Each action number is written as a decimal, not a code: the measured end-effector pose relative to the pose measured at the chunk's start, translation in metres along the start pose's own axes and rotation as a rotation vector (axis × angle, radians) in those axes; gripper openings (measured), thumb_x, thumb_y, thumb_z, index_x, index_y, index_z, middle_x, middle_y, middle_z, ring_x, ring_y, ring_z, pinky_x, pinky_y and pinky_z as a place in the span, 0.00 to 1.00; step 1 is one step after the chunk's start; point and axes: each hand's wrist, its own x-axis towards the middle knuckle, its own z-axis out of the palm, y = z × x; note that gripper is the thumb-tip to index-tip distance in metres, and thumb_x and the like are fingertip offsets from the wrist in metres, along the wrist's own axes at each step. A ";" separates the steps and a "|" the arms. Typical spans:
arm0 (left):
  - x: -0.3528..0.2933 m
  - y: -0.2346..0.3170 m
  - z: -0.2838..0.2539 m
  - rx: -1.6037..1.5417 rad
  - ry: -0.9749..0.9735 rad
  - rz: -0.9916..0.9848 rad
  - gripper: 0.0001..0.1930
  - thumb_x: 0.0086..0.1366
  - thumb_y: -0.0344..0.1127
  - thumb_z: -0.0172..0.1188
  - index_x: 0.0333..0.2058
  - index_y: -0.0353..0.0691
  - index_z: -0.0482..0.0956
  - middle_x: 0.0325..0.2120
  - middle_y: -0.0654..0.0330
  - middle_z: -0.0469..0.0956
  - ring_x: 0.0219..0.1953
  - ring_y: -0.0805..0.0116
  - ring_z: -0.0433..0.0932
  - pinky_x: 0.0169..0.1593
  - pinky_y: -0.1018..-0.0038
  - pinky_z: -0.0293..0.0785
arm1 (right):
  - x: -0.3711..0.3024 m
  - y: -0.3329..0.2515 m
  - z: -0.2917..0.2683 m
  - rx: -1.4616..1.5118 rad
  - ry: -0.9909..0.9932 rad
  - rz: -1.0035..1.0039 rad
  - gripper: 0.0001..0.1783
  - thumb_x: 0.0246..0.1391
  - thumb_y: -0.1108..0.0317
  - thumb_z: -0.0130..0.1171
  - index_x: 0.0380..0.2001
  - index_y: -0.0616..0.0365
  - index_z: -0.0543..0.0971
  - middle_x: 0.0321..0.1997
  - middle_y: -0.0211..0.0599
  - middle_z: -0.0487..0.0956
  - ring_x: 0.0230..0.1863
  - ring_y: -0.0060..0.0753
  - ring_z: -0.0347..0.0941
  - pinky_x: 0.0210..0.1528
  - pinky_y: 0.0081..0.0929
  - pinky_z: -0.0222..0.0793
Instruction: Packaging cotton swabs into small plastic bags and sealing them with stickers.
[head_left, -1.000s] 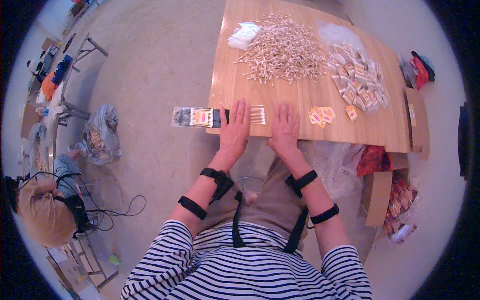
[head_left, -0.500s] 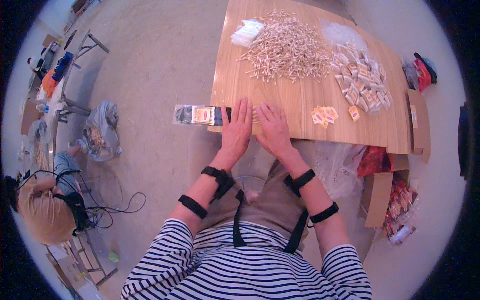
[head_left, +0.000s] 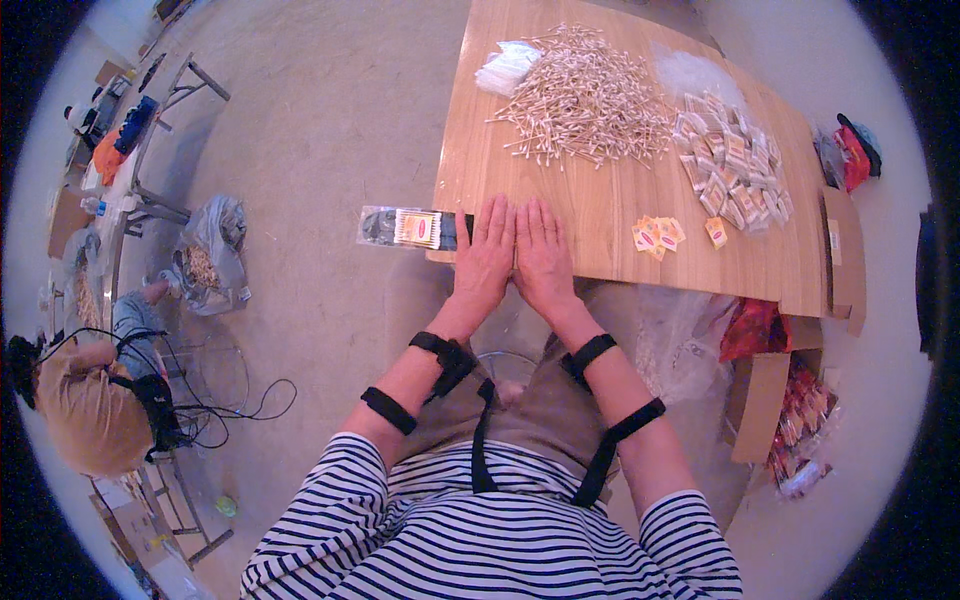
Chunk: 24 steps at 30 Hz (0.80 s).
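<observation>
My left hand point(head_left: 484, 258) and my right hand point(head_left: 542, 256) lie flat side by side at the near edge of the wooden table point(head_left: 600, 205). Both have their fingers stretched forward, and the index fingers almost touch. Whatever is beneath the palms is hidden. Just left of my left hand, a clear plastic packet point(head_left: 375, 227) on a dark strip point(head_left: 457, 228) juts past the table's left edge. In it shows a row of cotton swabs with a yellow-and-white card point(head_left: 418, 229). Small yellow cards point(head_left: 657, 236) lie right of my right hand.
A heap of loose cotton swabs point(head_left: 590, 100) covers the far middle, beside white plastic bags point(head_left: 508, 67). Filled swab packets point(head_left: 735, 165) are piled at right. A cardboard box point(head_left: 757, 400) stands below the right edge. Another person point(head_left: 95, 410) sits at far left.
My right hand has come in against my left, closing the gap where a row of swabs showed between them. The whole view has shifted slightly.
</observation>
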 end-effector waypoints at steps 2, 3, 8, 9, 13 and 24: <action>-0.001 0.002 0.001 0.009 0.033 -0.001 0.35 0.61 0.35 0.56 0.68 0.36 0.60 0.72 0.50 0.52 0.76 0.53 0.46 0.72 0.40 0.33 | 0.001 0.000 0.004 -0.020 0.003 0.015 0.37 0.53 0.72 0.54 0.68 0.66 0.62 0.74 0.53 0.58 0.77 0.54 0.48 0.76 0.49 0.45; -0.002 0.001 0.004 0.019 0.033 -0.001 0.36 0.61 0.34 0.56 0.68 0.36 0.60 0.72 0.50 0.52 0.76 0.53 0.46 0.72 0.40 0.33 | 0.001 0.000 0.003 -0.006 0.009 0.012 0.38 0.52 0.72 0.55 0.68 0.66 0.62 0.74 0.53 0.58 0.77 0.54 0.48 0.76 0.49 0.44; -0.002 0.001 0.008 0.038 0.006 0.004 0.36 0.60 0.34 0.58 0.67 0.36 0.61 0.72 0.50 0.53 0.75 0.53 0.46 0.72 0.39 0.35 | -0.002 0.001 -0.016 0.164 -0.061 -0.022 0.41 0.48 0.70 0.58 0.68 0.67 0.61 0.74 0.55 0.57 0.77 0.55 0.46 0.77 0.49 0.39; -0.002 0.002 0.005 0.044 0.008 0.009 0.36 0.59 0.35 0.58 0.67 0.36 0.61 0.72 0.50 0.53 0.75 0.53 0.46 0.72 0.39 0.35 | -0.004 0.003 -0.017 0.170 -0.060 -0.024 0.43 0.47 0.70 0.59 0.68 0.67 0.60 0.74 0.55 0.57 0.77 0.55 0.45 0.77 0.49 0.39; -0.001 0.001 0.004 0.029 0.025 0.011 0.40 0.56 0.37 0.63 0.67 0.35 0.61 0.72 0.49 0.52 0.75 0.52 0.46 0.72 0.38 0.37 | -0.004 0.002 -0.013 0.118 -0.043 -0.042 0.49 0.41 0.69 0.65 0.68 0.68 0.58 0.74 0.56 0.56 0.77 0.56 0.45 0.77 0.49 0.41; -0.094 -0.056 -0.063 -0.717 0.128 -0.397 0.26 0.56 0.38 0.71 0.51 0.34 0.75 0.43 0.54 0.79 0.46 0.57 0.78 0.50 0.67 0.74 | -0.004 -0.006 -0.028 0.151 -0.113 0.013 0.62 0.32 0.62 0.77 0.69 0.69 0.55 0.75 0.58 0.53 0.77 0.57 0.46 0.76 0.49 0.43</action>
